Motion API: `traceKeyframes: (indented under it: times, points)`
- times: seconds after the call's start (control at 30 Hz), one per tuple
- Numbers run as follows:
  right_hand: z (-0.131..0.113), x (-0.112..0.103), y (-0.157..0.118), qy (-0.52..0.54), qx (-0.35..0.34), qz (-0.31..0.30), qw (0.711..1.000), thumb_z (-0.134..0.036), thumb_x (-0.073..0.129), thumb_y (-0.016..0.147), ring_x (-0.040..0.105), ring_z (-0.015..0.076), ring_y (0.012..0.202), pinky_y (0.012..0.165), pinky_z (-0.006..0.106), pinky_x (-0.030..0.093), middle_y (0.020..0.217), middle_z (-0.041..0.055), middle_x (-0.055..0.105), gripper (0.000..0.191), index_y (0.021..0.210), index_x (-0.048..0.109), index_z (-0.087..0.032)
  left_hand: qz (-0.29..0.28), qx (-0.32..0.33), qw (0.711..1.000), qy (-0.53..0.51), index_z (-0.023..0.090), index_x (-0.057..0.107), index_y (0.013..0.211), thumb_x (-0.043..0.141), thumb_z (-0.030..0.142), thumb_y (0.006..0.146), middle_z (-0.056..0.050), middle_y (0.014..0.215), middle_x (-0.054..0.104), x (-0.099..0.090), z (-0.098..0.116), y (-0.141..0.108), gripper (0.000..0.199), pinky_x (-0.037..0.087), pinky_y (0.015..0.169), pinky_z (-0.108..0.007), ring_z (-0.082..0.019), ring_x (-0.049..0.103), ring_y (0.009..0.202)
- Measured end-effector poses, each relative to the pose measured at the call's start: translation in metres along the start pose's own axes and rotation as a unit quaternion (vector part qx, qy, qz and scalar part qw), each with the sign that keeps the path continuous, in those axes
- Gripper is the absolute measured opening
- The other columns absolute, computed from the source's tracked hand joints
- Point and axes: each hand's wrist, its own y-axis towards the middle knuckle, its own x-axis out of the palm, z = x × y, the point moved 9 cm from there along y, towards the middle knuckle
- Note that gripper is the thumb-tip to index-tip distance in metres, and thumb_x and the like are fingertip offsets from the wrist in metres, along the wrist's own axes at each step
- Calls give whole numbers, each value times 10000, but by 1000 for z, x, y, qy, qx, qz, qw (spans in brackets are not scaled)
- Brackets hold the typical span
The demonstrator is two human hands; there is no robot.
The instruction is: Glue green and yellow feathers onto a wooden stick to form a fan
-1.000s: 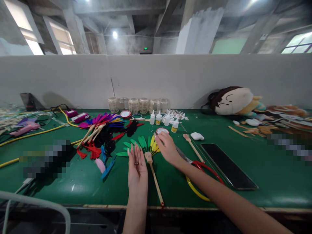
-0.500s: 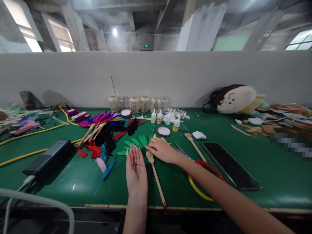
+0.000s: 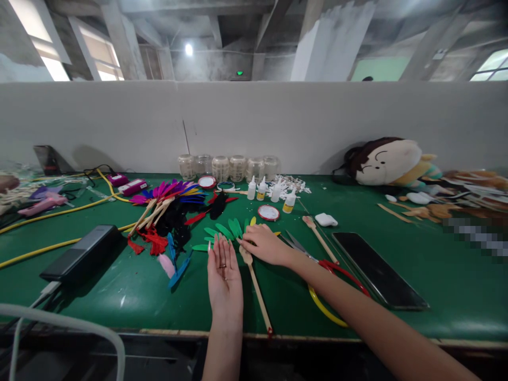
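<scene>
The left hand [image 3: 224,278] lies palm up, its fingers pressed together and empty, with a pale wooden paddle stick [image 3: 256,288] at its three o'clock. The right hand [image 3: 265,245] rests flat, pinching nothing, with bright green feather-shaped pieces [image 3: 224,231] at its nine o'clock on the green surface [image 3: 99,312].

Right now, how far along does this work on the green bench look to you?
Done: wooden sticks tipped with magenta and blue feathers lie bundled. In hand: the open right hand lies on a fan of green and yellow feathers around a pale wooden stick. Still left: a bare pale wooden stick.
</scene>
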Motion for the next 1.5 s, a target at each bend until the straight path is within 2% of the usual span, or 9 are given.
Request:
traceKeyframes:
  times: [0.3, 0.6, 0.8, 0.93, 1.1, 1.27, 1.4, 1.5]
  points:
    - [4, -1, 2, 24, 1, 12, 1000, -354, 320, 910, 472, 131, 685, 637, 271, 262, 693, 23, 524, 412, 641, 562, -156, 6, -17, 999, -33, 132, 615, 906, 380, 171, 887, -37, 975, 663, 0, -3, -2, 239, 468, 904, -221, -93, 588, 984]
    - [13, -4, 4, 54, 30, 24, 998, -357, 322, 907, 463, 133, 692, 629, 262, 291, 686, 17, 508, 400, 609, 506, -163, -7, 5, 1000, 6, 146, 620, 888, 382, 170, 882, -40, 971, 656, 0, 0, 0, 239, 479, 889, -220, -97, 589, 982]
    - [23, -13, 1, 91, 50, 75, 992, -360, 352, 895, 465, 136, 696, 628, 254, 333, 725, 14, 525, 284, 727, 488, -177, 7, -5, 1000, -24, 131, 619, 880, 384, 177, 885, -33, 930, 664, 0, -2, -1, 239, 475, 894, -218, -83, 604, 939]
    - [21, -19, -1, 124, 27, 85, 988, -358, 353, 894, 485, 143, 755, 674, 263, 360, 815, 32, 547, 252, 818, 509, -175, 5, -7, 1000, -13, 134, 621, 901, 382, 188, 883, -41, 973, 656, 0, -2, -1, 246, 471, 897, -220, -92, 592, 972]
    - [20, -17, -1, 122, 8, 62, 991, -353, 360, 894, 490, 163, 827, 729, 289, 365, 856, 43, 563, 249, 882, 538, -179, 0, -9, 1000, -15, 134, 615, 927, 375, 184, 882, -51, 1033, 641, 1, -2, -2, 249, 462, 907, -228, -97, 582, 993]
    - [29, -25, -2, 127, 31, 91, 987, -336, 332, 905, 483, 156, 768, 711, 288, 362, 787, 41, 546, 282, 769, 513, -168, -11, -17, 1000, -15, 118, 585, 1005, 360, 165, 884, -66, 1099, 618, 2, -4, -3, 259, 462, 905, -223, -97, 578, 1001]
    - [14, -51, -7, 147, 28, 158, 976, -339, 280, 917, 439, 136, 672, 636, 265, 346, 733, 21, 489, 285, 751, 441, -173, -30, -53, 998, 4, 103, 554, 1077, 357, 155, 877, -93, 1117, 608, 3, -11, -4, 285, 471, 894, -238, -127, 578, 1010]
    - [-19, -65, -9, 98, -29, 162, 981, -344, 287, 913, 422, 142, 682, 655, 275, 323, 741, 25, 486, 277, 752, 431, -172, -51, -103, 993, 16, 84, 564, 1064, 341, 132, 871, -125, 1071, 625, 7, -22, -5, 300, 492, 861, -265, -162, 589, 995]
